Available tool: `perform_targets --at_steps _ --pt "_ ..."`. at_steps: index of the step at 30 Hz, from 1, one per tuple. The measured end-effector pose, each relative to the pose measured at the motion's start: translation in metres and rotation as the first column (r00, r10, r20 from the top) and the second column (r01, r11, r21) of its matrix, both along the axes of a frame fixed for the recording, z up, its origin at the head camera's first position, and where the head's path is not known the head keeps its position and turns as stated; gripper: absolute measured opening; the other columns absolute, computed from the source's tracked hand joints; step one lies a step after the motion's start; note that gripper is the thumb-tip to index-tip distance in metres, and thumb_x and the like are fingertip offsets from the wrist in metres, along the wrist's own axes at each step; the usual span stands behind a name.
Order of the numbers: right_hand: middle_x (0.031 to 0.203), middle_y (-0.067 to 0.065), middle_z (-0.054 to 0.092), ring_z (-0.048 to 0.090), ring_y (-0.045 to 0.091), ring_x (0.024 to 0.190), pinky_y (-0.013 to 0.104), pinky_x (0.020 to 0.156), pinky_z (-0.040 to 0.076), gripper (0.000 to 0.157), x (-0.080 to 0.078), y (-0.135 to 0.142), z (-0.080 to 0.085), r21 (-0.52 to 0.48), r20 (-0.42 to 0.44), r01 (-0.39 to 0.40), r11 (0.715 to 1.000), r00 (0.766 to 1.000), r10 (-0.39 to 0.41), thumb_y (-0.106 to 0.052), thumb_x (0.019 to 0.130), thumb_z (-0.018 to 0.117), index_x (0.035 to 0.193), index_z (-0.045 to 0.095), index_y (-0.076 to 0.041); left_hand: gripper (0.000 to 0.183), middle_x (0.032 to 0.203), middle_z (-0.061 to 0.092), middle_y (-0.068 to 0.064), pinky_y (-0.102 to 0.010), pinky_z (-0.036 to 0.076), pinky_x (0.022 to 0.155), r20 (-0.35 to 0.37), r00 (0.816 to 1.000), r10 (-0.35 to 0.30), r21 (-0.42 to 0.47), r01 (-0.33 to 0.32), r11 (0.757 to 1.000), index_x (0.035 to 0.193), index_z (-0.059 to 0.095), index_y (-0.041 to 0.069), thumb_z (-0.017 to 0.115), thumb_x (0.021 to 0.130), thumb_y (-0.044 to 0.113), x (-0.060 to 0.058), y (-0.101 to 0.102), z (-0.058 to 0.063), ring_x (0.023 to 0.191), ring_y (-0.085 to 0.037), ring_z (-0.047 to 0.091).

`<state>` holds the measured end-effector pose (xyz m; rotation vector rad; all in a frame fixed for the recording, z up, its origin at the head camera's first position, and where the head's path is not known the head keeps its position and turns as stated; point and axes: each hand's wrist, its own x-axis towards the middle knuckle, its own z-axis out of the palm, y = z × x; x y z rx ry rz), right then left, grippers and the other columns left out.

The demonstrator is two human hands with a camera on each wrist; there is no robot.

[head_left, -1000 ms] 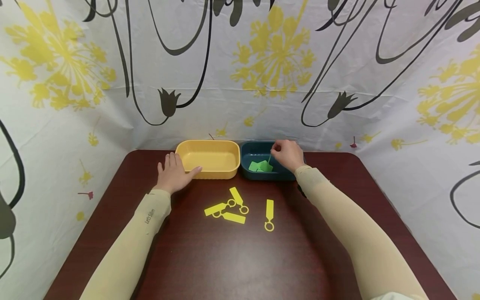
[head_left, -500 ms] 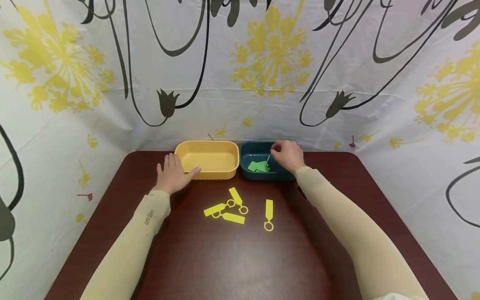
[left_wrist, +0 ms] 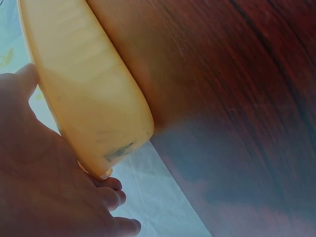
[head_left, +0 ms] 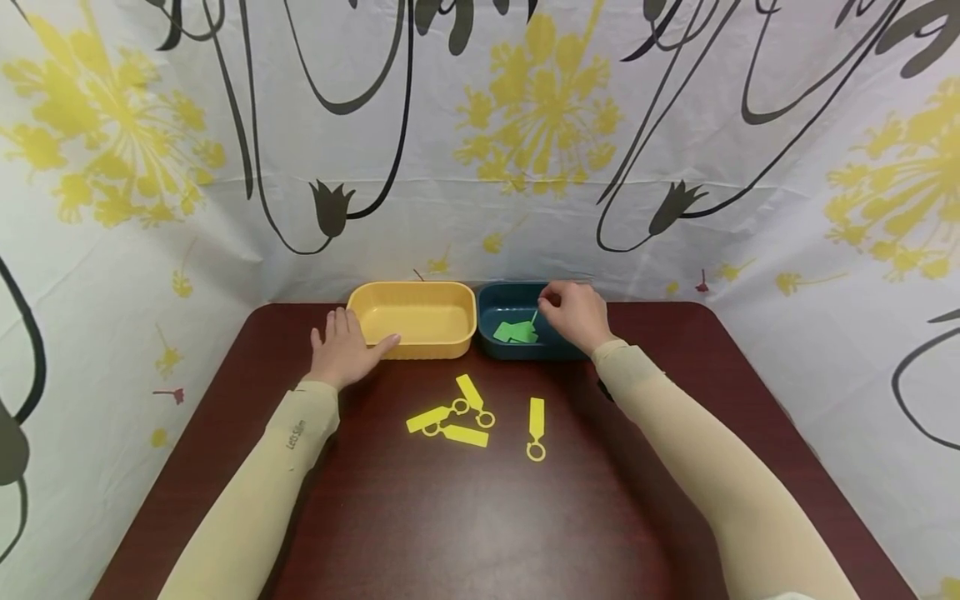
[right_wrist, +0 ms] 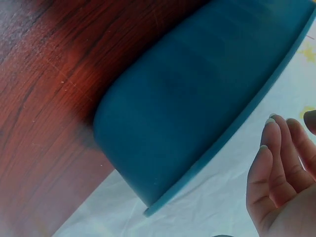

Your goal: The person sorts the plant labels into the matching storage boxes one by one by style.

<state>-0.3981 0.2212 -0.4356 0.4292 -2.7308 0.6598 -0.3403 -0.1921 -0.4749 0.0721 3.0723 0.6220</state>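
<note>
My left hand (head_left: 341,350) rests at the left end of the yellow bin (head_left: 416,318), fingers extended, with the thumb along its front rim. In the left wrist view the hand lies against the rim of the same bin (left_wrist: 94,84). Over the dark blue bin (head_left: 525,350), my right hand (head_left: 577,315) pinches the thin end of a green tag (head_left: 534,316). That tag reaches down to several flat green tags (head_left: 513,332) in the bin. In the right wrist view, the fingers (right_wrist: 276,163) are bent beyond the blue bin's rim (right_wrist: 217,148); the pinched tag is hidden there.
Several yellow ring tags (head_left: 467,436) lie loosely together on the dark red table (head_left: 450,517), in front of the bins. A single yellow ring tag (head_left: 536,418) lies to their right. A patterned cloth (head_left: 450,208) hangs right behind the bins.
Both hands stay almost in place. The green tags in the blue bin have shifted slightly beneath the right hand, which keeps its pinch. The head view has drifted a little.
</note>
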Motion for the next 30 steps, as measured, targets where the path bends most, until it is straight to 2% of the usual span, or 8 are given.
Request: perform_targets --at_steps 11,16,24,30 --pt "0.087 -0.009 0.069 0.060 0.010 0.072 0.039 0.065 0.051 0.015 0.019 -0.006 0.004 0.011 -0.059 -0.046 0.999 0.997 0.046 -0.031 0.098 0.064 0.104 0.075 -0.023 0.122 0.161 0.004 -0.034 -0.075 -0.001 0.109 -0.001 1.000 0.002 0.008 -0.002 1.000 0.155 0.002 -0.012 0.042 0.088 0.082 0.001 0.000 0.002 0.149 -0.050 0.000" --pt "0.088 -0.012 0.066 0.058 0.008 0.073 0.037 0.064 0.050 0.013 0.030 -0.009 0.002 0.018 -0.081 -0.076 0.997 0.994 0.077 -0.033 0.098 0.063 0.103 0.073 -0.027 0.123 0.162 0.002 -0.034 -0.073 -0.001 0.111 0.005 1.000 0.003 0.009 -0.003 1.000 0.155 0.000 -0.012 0.040 0.087 0.083 0.000 0.000 -0.001 0.149 -0.049 -0.001" --pt "0.091 -0.011 0.066 0.056 0.007 0.072 0.032 0.059 0.049 0.015 0.044 -0.013 -0.003 0.018 -0.109 -0.110 0.994 0.988 0.112 -0.032 0.098 0.064 0.104 0.074 -0.024 0.122 0.163 -0.001 -0.032 -0.071 -0.002 0.112 0.015 1.000 0.009 0.025 -0.010 1.000 0.156 -0.001 -0.010 0.039 0.088 0.083 0.001 0.002 -0.003 0.150 -0.047 -0.004" --pt "0.090 -0.012 0.066 0.056 0.007 0.072 0.032 0.059 0.049 0.014 0.053 -0.014 -0.006 0.004 -0.123 -0.120 0.993 0.985 0.119 -0.032 0.098 0.064 0.103 0.075 -0.024 0.119 0.163 0.000 -0.032 -0.072 -0.002 0.112 -0.014 1.000 0.004 0.048 -0.003 0.999 0.158 0.001 -0.007 0.042 0.089 0.081 0.003 0.001 -0.002 0.150 -0.048 -0.002"
